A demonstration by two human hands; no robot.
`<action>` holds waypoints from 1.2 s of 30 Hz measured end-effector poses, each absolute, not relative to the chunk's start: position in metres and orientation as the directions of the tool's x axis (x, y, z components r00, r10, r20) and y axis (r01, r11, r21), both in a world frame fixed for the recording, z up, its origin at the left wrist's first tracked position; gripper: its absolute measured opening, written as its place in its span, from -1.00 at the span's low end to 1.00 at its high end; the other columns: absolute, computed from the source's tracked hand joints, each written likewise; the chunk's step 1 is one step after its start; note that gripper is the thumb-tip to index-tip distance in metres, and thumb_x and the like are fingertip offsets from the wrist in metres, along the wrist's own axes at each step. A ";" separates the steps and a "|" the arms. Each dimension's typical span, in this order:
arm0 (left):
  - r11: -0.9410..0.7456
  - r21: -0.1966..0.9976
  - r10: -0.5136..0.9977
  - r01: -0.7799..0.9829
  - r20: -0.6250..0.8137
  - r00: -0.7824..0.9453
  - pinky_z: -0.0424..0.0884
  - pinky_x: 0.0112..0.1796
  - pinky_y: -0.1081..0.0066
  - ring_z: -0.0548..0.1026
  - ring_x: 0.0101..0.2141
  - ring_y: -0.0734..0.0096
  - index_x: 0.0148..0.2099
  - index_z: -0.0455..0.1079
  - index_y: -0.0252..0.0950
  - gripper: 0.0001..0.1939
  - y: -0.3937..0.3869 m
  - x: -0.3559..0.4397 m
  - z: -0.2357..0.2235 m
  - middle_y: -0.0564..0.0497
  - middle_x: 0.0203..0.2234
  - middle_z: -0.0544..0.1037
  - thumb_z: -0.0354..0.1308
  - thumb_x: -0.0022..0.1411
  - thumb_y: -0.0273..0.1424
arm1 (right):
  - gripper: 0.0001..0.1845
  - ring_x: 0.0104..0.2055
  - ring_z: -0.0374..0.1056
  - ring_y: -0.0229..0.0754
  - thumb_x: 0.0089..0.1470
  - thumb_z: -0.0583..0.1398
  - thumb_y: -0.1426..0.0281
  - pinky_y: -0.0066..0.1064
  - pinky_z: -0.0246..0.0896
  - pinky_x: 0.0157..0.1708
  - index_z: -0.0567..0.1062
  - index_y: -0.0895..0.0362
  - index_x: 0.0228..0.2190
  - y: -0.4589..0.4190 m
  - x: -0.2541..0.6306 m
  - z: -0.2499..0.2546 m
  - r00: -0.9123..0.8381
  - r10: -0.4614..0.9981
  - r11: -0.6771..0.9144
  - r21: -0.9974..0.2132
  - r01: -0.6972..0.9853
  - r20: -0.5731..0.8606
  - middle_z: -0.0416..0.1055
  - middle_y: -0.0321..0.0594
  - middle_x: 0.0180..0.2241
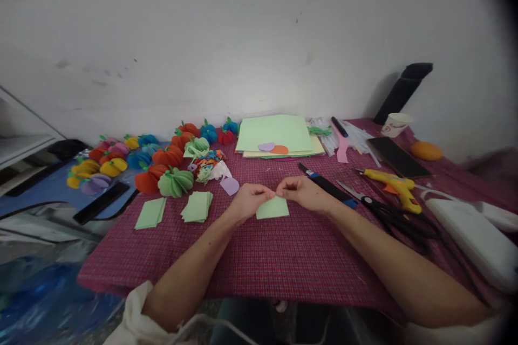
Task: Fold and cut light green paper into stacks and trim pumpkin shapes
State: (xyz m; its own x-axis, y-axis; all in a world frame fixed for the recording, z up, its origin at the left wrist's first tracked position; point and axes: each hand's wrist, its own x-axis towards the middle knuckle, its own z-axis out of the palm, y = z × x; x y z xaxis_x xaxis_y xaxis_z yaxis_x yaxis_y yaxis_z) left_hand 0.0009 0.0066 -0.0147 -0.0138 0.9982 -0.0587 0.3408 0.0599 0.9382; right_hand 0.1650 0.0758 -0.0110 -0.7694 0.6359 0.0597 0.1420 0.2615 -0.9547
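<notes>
A pale green piece of paper [273,209] is pinched at its far edge by both hands, low over the red checked cloth. My left hand [251,199] grips it with thumb and forefinger, and my right hand [301,192] does the same just beside it; the fingertips nearly meet. To the left lie two small stacks of green paper, a nearer stack [197,207] and a farther-left stack [151,213]. Close to my left hand is a purple paper piece [230,186]. A box cutter [329,186] rests just beyond my right forearm.
Colourful paper pumpkins [168,156] crowd the left. Large green sheets [275,132] lie at the back by the wall. On the right are black-handled scissors [394,213], a yellow glue gun [394,186], a phone [396,156], a paper cup [395,124] and a white box [471,237].
</notes>
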 end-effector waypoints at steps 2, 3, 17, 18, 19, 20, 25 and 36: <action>0.046 0.932 0.999 0.359 -0.049 -0.002 0.08 -0.61 0.57 0.21 -0.63 0.61 -0.40 0.45 -0.38 -0.69 0.007 0.000 -0.015 0.08 -0.64 0.39 0.07 -0.03 -0.22 | -0.81 -0.54 0.15 -0.37 -0.13 0.15 0.30 -0.49 0.05 -0.48 0.42 0.19 -0.53 0.080 0.168 -0.011 -0.768 0.639 0.225 -0.964 0.140 0.038 0.30 -0.33 -0.59; 0.042 0.928 0.999 0.370 -0.043 -0.005 0.09 -0.60 0.57 0.22 -0.63 0.61 -0.40 0.45 -0.38 -0.69 0.007 -0.002 -0.015 0.08 -0.63 0.40 0.07 -0.03 -0.22 | -0.83 -0.54 0.16 -0.37 -0.15 0.15 0.31 -0.49 0.06 -0.48 0.42 0.19 -0.54 0.083 0.170 -0.010 -0.765 0.643 0.197 -0.970 0.140 0.020 0.30 -0.33 -0.60; -0.022 0.852 1.000 0.524 0.019 0.013 0.13 -0.58 0.56 0.28 -0.57 0.55 -0.37 0.46 -0.36 -0.61 0.005 -0.005 -0.017 0.05 -0.57 0.45 0.00 0.01 -0.14 | -0.78 -0.51 0.19 -0.33 -0.12 0.12 0.27 -0.46 0.10 -0.45 0.43 0.18 -0.51 0.080 0.164 -0.016 -0.747 0.665 0.254 -0.945 0.204 0.018 0.33 -0.31 -0.56; -0.024 0.848 1.000 0.530 0.019 0.014 0.12 -0.58 0.55 0.28 -0.58 0.55 -0.37 0.46 -0.36 -0.60 0.005 -0.005 -0.018 0.05 -0.58 0.45 -0.01 0.02 -0.14 | -0.79 -0.51 0.19 -0.33 -0.12 0.11 0.28 -0.46 0.09 -0.45 0.43 0.18 -0.51 0.081 0.165 -0.016 -0.743 0.669 0.264 -0.941 0.212 0.020 0.33 -0.31 -0.55; -0.024 0.845 1.000 0.534 0.021 0.012 0.12 -0.58 0.55 0.28 -0.58 0.55 -0.37 0.46 -0.36 -0.60 0.006 -0.006 -0.018 0.06 -0.58 0.45 -0.01 0.02 -0.14 | -0.79 -0.51 0.18 -0.33 -0.12 0.11 0.29 -0.46 0.09 -0.45 0.43 0.18 -0.51 0.082 0.167 -0.015 -0.738 0.675 0.269 -0.937 0.221 0.020 0.33 -0.31 -0.55; -0.024 0.845 1.000 0.534 0.025 0.007 0.13 -0.57 0.55 0.28 -0.57 0.55 -0.37 0.46 -0.36 -0.60 0.006 -0.007 -0.018 0.06 -0.58 0.45 -0.01 0.02 -0.14 | -0.79 -0.51 0.18 -0.34 -0.13 0.11 0.29 -0.46 0.08 -0.46 0.43 0.19 -0.52 0.084 0.168 -0.013 -0.729 0.685 0.269 -0.935 0.230 0.018 0.33 -0.31 -0.55; -0.016 0.890 1.000 0.456 0.020 -0.004 0.23 -0.50 0.52 0.36 -0.54 0.51 -0.41 0.44 -0.37 -0.66 0.011 -0.015 -0.017 0.03 -0.57 0.48 0.02 0.01 -0.19 | -0.78 -0.53 0.17 -0.34 -0.15 0.12 0.28 -0.48 0.07 -0.47 0.41 0.20 -0.55 0.094 0.178 -0.004 -0.691 0.722 0.223 -0.937 0.270 -0.028 0.32 -0.32 -0.58; -0.076 0.901 0.997 0.428 0.053 0.064 0.25 -0.46 0.53 0.36 -0.47 0.51 -0.32 0.40 -0.37 -0.67 0.008 -0.008 -0.013 0.00 -0.47 0.47 0.07 -0.01 -0.19 | -0.76 -0.55 0.16 -0.35 -0.11 0.12 0.27 -0.49 0.06 -0.49 0.43 0.20 -0.54 0.087 0.175 -0.006 -0.784 0.620 0.286 -0.928 0.239 -0.011 0.31 -0.32 -0.59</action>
